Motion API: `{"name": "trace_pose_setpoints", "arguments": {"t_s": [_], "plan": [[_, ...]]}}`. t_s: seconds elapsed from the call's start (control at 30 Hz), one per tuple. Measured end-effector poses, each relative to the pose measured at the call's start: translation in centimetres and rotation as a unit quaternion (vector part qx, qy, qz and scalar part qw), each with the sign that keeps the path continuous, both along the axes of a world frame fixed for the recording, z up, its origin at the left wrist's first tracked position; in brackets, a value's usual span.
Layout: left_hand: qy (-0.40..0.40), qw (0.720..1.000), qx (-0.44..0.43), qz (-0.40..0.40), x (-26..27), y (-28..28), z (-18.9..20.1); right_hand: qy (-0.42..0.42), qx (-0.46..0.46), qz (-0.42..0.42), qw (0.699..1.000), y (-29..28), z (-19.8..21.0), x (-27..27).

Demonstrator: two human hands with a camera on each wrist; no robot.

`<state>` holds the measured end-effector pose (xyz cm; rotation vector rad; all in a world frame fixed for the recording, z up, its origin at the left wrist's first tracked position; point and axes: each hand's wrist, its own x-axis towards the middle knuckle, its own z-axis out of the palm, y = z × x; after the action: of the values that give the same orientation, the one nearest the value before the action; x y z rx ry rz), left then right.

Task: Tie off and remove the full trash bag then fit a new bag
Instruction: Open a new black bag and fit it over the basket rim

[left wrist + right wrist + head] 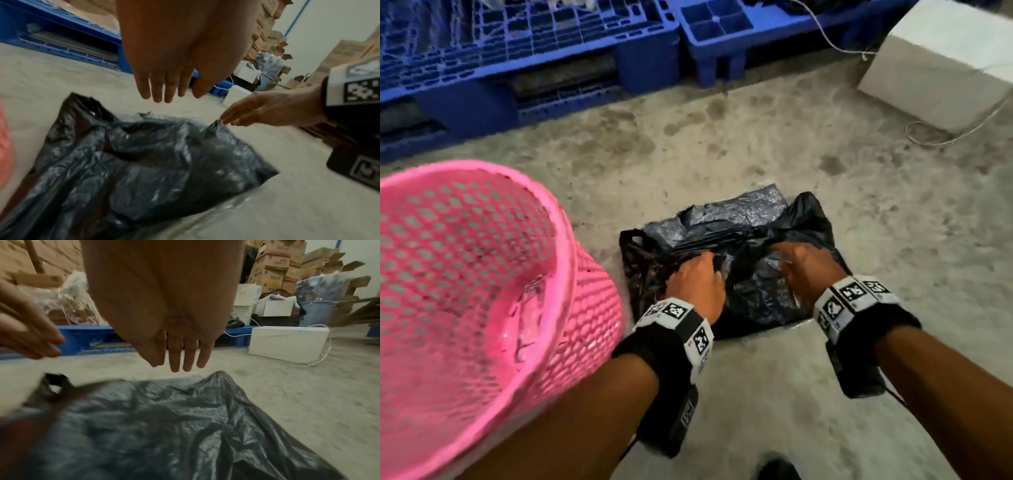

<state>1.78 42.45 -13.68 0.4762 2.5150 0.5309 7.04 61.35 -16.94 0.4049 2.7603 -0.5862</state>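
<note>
A flat black trash bag (739,219) lies crumpled on the concrete floor, its handle loop (631,241) at the left. Both hands hover low over it. My left hand (698,274) is over the bag's left half, fingers straight and holding nothing (164,91). My right hand (804,260) is over the right half, its fingers (179,356) extended just above a raised peak of the bag (220,374). From the left wrist, its fingertips (226,120) touch that peak (216,125). The pink mesh basket (565,222) stands at the left, unlined, with a clear scrap (527,318) inside.
Blue plastic pallets (517,68) run along the far side. A white box (935,75) with a white cable (962,133) sits at the far right. Stacked cardboard boxes (273,264) stand behind. Bare concrete floor (756,137) surrounds the bag.
</note>
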Motion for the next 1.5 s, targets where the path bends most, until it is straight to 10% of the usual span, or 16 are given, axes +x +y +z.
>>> {"name": "trace_pose_setpoints", "arguments": {"t_s": [0.23, 0.43, 0.67, 0.8, 0.93, 1.07, 1.3, 1.5], "plan": [[0.129, 0.977, -0.155, -0.073, -3.7, -1.0, -11.1, -0.087, 0.198, 0.068, 0.974, 4.3, -8.8, -2.4], [0.161, 0.962, -0.179, -0.131, -3.4, -1.6, -10.3, -0.048, 0.206, 0.139, 0.967, 5.4, -7.6, -1.9], [0.265, 0.945, -0.131, -0.137, -2.1, 0.4, 1.0, 0.045, 0.081, 0.120, 0.988, 6.2, 3.7, -1.1], [0.245, 0.966, 0.078, -0.025, -2.2, 0.4, 9.5, 0.155, -0.013, 0.041, 0.987, 5.1, 12.7, -1.2], [0.103, 0.947, 0.303, -0.005, -2.8, -1.0, 17.6, 0.235, -0.270, -0.013, 0.934, 0.4, 21.2, -0.6], [0.065, 0.937, 0.314, -0.139, -2.0, -5.4, 22.7, 0.218, -0.415, 0.084, 0.879, -6.5, 27.3, 0.0], [0.387, 0.832, 0.387, -0.088, -2.2, -18.6, 27.5, 0.275, -0.184, 0.220, 0.918, -16.1, 34.1, -1.4], [0.233, 0.845, 0.472, -0.095, -0.3, -28.1, 28.7, 0.420, -0.026, 0.358, 0.833, -26.4, 33.5, -6.3]]}}
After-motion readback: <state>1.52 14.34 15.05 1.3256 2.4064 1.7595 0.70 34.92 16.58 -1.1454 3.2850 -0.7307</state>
